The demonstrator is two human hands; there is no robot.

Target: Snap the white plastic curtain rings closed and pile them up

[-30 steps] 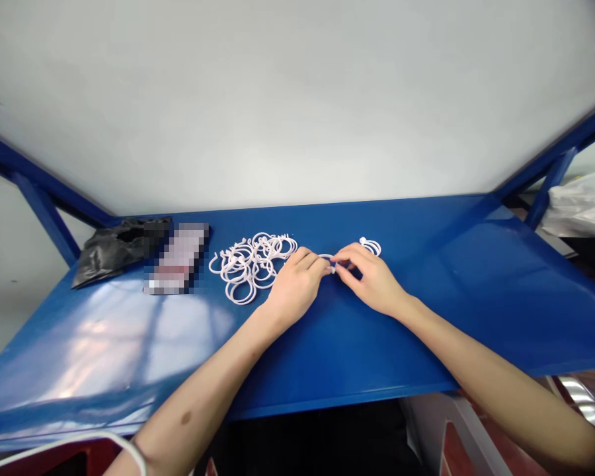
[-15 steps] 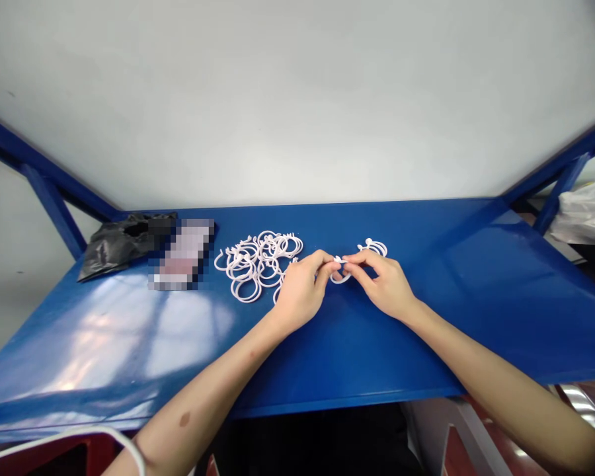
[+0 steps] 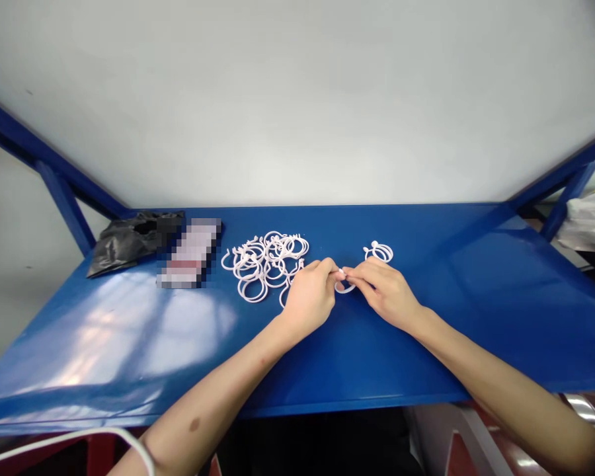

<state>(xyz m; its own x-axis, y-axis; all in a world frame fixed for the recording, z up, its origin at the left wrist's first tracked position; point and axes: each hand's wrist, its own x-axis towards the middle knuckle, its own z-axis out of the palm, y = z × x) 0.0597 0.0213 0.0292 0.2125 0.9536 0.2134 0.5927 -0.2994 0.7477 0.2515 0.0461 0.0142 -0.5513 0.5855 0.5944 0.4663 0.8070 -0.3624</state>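
A white plastic ring (image 3: pixel 346 289) with a gap at its top hangs between my two hands, just above the blue table. My left hand (image 3: pixel 313 291) pinches its upper end from the left, fingers closed. From the right, my right hand (image 3: pixel 384 289) pinches the same spot with thumb and forefinger, so the fingertips nearly meet and cover the ring's ends. Left of my left hand lies a loose pile of similar white rings (image 3: pixel 252 288). Beyond my right hand rest a few more rings (image 3: pixel 384 251) in a small group.
On the blue table (image 3: pixel 451 264), a black plastic bag (image 3: pixel 121 248) and a blurred-out flat object (image 3: pixel 191 254) lie at the left. Blue frame bars (image 3: pixel 69 205) rise at both sides. A white cable (image 3: pixel 79 434) curves across the lower left.
My fingertips have drawn closer together over the ring's ends, and both hands have tilted. The view has shifted slightly. Both piles of rings look the same.
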